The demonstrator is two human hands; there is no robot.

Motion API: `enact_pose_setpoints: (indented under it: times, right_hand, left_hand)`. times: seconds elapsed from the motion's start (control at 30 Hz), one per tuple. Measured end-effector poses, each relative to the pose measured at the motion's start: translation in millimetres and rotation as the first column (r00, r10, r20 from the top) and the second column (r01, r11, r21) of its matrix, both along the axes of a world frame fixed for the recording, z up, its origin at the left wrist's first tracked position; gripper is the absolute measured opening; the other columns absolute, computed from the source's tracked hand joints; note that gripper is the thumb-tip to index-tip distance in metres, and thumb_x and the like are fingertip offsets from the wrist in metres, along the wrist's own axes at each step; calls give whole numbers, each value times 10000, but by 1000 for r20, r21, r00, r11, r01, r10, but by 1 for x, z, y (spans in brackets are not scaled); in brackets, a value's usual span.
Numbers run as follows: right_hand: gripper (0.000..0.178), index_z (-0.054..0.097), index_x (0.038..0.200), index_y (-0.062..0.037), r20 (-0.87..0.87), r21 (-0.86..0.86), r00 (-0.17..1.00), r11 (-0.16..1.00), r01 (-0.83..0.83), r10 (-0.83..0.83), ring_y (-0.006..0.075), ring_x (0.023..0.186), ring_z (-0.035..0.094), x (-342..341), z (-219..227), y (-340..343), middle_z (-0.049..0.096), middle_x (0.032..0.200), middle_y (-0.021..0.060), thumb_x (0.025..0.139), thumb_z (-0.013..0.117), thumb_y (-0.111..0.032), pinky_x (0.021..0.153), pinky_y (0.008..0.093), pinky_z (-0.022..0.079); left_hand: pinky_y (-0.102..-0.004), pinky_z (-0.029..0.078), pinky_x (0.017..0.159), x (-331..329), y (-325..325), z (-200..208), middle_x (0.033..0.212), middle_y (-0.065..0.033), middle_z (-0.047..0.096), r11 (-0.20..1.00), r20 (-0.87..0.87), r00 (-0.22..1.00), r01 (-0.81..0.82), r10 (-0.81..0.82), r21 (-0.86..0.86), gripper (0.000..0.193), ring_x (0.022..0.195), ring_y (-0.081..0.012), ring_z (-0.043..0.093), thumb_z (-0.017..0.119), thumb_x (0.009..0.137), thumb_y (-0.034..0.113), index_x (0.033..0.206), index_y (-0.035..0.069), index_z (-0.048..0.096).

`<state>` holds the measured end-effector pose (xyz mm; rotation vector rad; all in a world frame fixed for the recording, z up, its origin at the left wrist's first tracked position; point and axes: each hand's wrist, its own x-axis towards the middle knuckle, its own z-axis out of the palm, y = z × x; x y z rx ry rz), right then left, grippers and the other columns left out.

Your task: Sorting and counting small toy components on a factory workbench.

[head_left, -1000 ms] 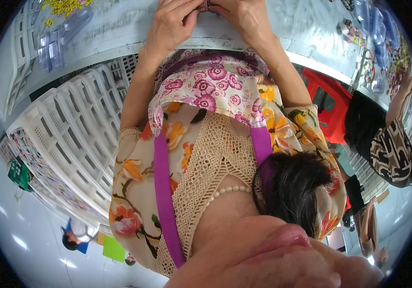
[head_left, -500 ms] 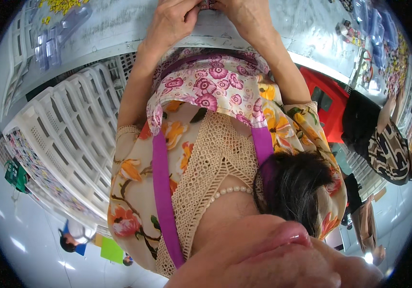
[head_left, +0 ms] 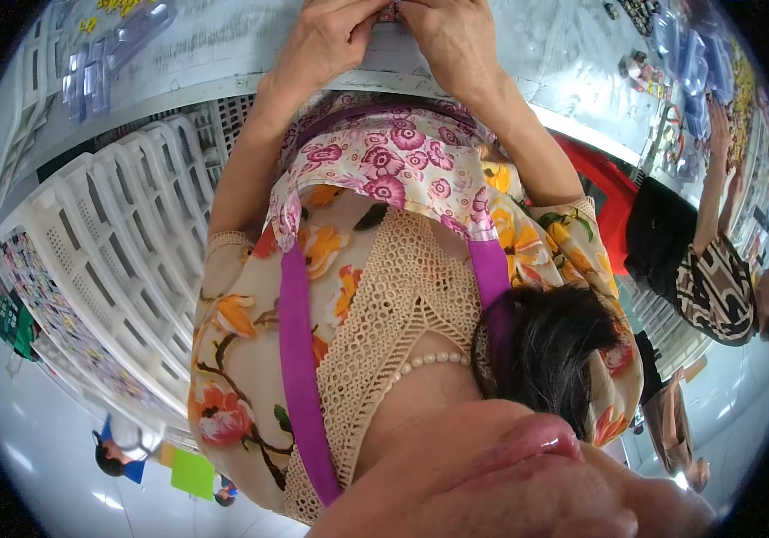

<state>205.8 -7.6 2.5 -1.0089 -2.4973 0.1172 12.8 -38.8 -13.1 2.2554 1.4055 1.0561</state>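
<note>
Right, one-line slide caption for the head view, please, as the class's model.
Left hand and right hand at a small, partly hidden item over the table, white crates to the left.

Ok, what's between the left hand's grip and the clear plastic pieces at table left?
Head view: bare, dark-scuffed pale-blue tabletop between left hand's grip and clear plastic pieces.

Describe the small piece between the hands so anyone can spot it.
Find the grey table across the picture's top. At top centre, left hand and right hand nearly meet, the small piece between them partly cut off by the frame. It's reddish, unlike the clear plastic trays at left.
</note>
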Motion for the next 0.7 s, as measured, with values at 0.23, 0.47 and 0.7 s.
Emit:
enact_pose_setpoints:
  times: [0.23, 0.47, 0.7]
  right_hand:
    - [138, 717, 901, -68, -93, -6, 995, 1000, -26, 25, 272, 995, 648, 1, -4, -5, 699, 996, 59, 840, 596, -93, 1164, 567, 366]
    - [138, 729, 897, -65, -119, -178, 992, 982, -63, 42, 293, 1001, 651, 7, -5, 8, 714, 981, 80, 837, 604, -72, 1150, 563, 387]
    - [150, 710, 918, -47, 25, -11, 997, 997, -75, 75, 293, 951, 642, 0, -3, -3, 667, 939, 86, 824, 595, -71, 1141, 537, 408]
  left_hand:
    - [-437, 521, 1023, -2, -3, -4, 1176, -200, 727, 1000, 0, 1000, -9, 9, -3, 292, 1171, -363, 662, 647, 842, -55, 1121, -49, 734]
    - [-438, 518, 1030, -3, 0, -7, 1172, -202, 727, 1000, -20, 1000, 16, -16, 13, 305, 1178, -364, 661, 621, 835, -74, 1116, -47, 735]
    - [-436, 519, 1024, -3, 0, -7, 1178, -194, 728, 999, 0, 1000, 23, -23, 26, 277, 1175, -360, 659, 636, 855, -44, 1115, -47, 733]
